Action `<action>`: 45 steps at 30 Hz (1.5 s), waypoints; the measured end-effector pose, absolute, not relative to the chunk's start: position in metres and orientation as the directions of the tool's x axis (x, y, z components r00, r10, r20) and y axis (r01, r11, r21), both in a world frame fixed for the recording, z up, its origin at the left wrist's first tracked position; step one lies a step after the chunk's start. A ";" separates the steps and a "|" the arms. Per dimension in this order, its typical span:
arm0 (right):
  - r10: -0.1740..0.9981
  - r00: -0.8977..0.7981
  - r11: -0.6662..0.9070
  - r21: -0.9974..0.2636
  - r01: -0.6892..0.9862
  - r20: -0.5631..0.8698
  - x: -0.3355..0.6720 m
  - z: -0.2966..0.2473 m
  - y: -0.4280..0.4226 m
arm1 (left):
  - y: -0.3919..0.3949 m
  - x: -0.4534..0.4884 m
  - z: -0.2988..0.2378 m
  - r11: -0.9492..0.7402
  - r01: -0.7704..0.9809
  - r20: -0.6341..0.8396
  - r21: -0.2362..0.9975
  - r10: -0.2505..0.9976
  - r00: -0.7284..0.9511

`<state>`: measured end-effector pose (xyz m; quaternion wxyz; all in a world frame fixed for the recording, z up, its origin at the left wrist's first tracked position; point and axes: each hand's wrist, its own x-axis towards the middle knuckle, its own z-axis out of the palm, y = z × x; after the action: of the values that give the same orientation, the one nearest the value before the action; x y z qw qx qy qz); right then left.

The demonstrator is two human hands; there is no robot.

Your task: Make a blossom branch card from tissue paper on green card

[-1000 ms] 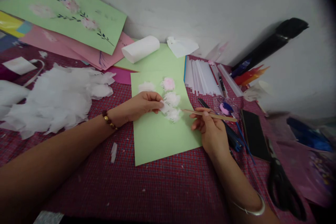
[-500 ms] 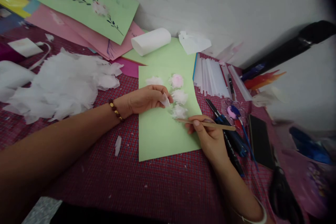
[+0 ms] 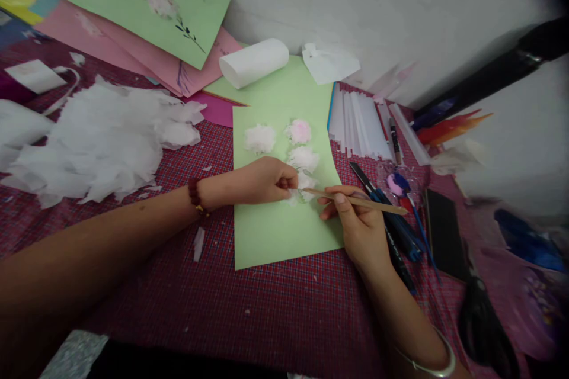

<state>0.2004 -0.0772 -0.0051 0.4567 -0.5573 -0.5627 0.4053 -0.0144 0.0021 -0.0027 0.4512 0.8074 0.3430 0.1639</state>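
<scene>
A light green sheet (image 3: 275, 240) lies on the table with several tissue-paper flowers on it. A pink flower (image 3: 300, 131) tops the right-hand column, a white flower (image 3: 304, 159) lies below it, and another white flower (image 3: 260, 138) is at upper left. My left hand (image 3: 267, 180) pinches a piece of tissue paper (image 3: 291, 198), mostly hidden, against the lowest flower (image 3: 306, 180). In my right hand (image 3: 362, 231) is a flat wooden stick (image 3: 384, 207). Its thin tip meets that same flower near my left fingertips.
White tissue pieces (image 3: 102, 136) are heaped at left. A paper roll (image 3: 255, 63) and a finished flower card (image 3: 195, 18) lie behind. To the right are a box cutter (image 3: 362, 177), a paint palette (image 3: 395, 182), a paintbrush (image 3: 420, 228), black scissors (image 3: 482, 314) and glue sticks (image 3: 358, 124).
My left hand has turned over and brought its tissue piece down onto the lowest flower, uncovering the upper-left flower. The stick's tip has risen slightly to meet it.
</scene>
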 end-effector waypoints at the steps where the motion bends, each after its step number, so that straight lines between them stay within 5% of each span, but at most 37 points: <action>1: 0.997 0.052 0.046 -0.971 0.236 0.060 0.201 -0.006 -0.077 | 0.001 -0.012 -0.005 -0.365 0.418 -0.034 0.832 0.718 0.695; 8: 0.982 0.157 0.095 -0.992 0.078 0.106 0.201 -0.007 -0.085 | 0.000 -0.003 -0.007 -0.302 0.399 -0.023 0.866 0.774 0.633; 16: 0.972 -0.072 0.232 -0.868 0.439 0.224 0.192 -0.002 -0.091 | 0.001 0.003 -0.002 -0.320 0.404 -0.012 0.857 0.772 0.636; 26: 0.959 -0.127 0.283 -0.797 0.533 0.255 0.193 -0.008 -0.092 | 0.004 0.004 -0.006 -0.291 0.352 0.020 0.889 0.795 0.607; 34: 0.941 -0.193 0.338 -0.733 0.590 0.278 0.193 -0.008 -0.091 | 0.009 -0.003 0.005 0.072 0.164 -0.132 0.984 0.910 0.393; 39: 0.915 -0.264 0.404 -0.668 0.624 0.306 0.192 -0.005 -0.091 | 0.009 -0.004 0.005 0.076 0.138 -0.128 0.987 0.902 0.414; 42: 0.944 -0.157 0.326 -0.764 0.557 0.289 0.191 -0.005 -0.093 | 0.009 -0.004 0.005 0.100 0.118 -0.141 0.988 0.897 0.420; 45: 0.980 0.097 0.138 -0.948 0.287 0.172 0.192 -0.005 -0.091 | 0.010 -0.005 0.004 0.125 0.100 -0.156 0.987 0.894 0.420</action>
<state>0.1916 -0.0909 -0.0045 0.4918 -0.5539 -0.5718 0.3526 -0.0054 0.0096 0.0039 0.6138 0.5773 0.4307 0.3232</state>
